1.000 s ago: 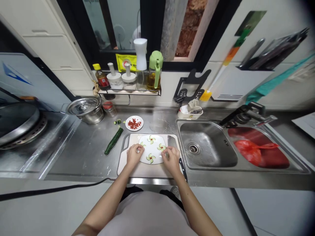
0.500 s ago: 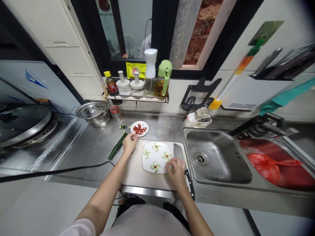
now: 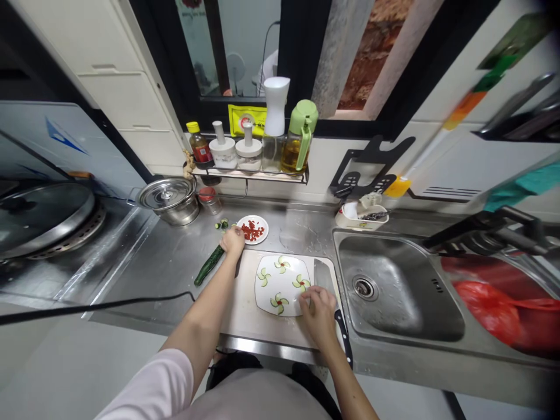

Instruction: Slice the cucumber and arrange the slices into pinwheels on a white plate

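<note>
My left hand [image 3: 233, 241] reaches to the left rim of a small white dish [image 3: 264, 238] of small red pieces [image 3: 252, 230]. Its fingers are pressed together, and their tips are partly hidden. A squarish white plate [image 3: 272, 290] bears cucumber slices [image 3: 280, 302] arranged as several pinwheels, some with red centres. By this plate's right edge, my right hand [image 3: 320, 309] has its fingers curled towards the thumb; what they hold, if anything, I cannot make out. Beneath the plate is a pale cutting board [image 3: 242, 315]. A cucumber piece [image 3: 209, 265] lies below my left hand.
A knife [image 3: 343, 335] with a black dotted handle lies along the board's right side. Right of it is the sink [image 3: 398, 286]. Cucumber bits [image 3: 222, 223], a lidded steel pot [image 3: 170, 201] and a red-lidded jar [image 3: 210, 200] stand behind. A dark cable [image 3: 109, 304] crosses the left counter.
My left hand has moved forward to the edge of the small dish and its fingers have closed together. My right hand stays beside the plate. The whole view has shifted slightly.
</note>
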Available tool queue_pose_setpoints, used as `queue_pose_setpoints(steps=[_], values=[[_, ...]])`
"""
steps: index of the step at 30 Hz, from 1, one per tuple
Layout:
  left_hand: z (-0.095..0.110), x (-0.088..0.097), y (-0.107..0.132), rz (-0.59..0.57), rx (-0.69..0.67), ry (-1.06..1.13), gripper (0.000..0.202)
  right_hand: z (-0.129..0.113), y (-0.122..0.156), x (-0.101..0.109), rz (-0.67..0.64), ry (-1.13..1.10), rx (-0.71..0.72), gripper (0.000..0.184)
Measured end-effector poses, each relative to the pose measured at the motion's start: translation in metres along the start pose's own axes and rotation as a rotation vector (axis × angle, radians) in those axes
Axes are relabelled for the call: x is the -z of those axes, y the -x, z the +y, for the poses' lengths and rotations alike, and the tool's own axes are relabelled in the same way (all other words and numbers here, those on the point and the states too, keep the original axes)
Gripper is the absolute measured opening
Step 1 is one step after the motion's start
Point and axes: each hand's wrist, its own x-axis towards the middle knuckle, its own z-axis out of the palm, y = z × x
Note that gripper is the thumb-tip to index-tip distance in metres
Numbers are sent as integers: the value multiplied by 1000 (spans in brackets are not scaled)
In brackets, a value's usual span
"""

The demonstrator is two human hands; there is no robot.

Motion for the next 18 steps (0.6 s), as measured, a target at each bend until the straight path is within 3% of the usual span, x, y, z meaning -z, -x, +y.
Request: queue_pose_setpoints(steps=[9,18], values=[[-9,-9,-31,-31,-209,-287,26,6,0,-1,-8,6,30,20],[-9,-15,-41,-81,-254,-238,22,7,2,0,-32,9,-4,21]])
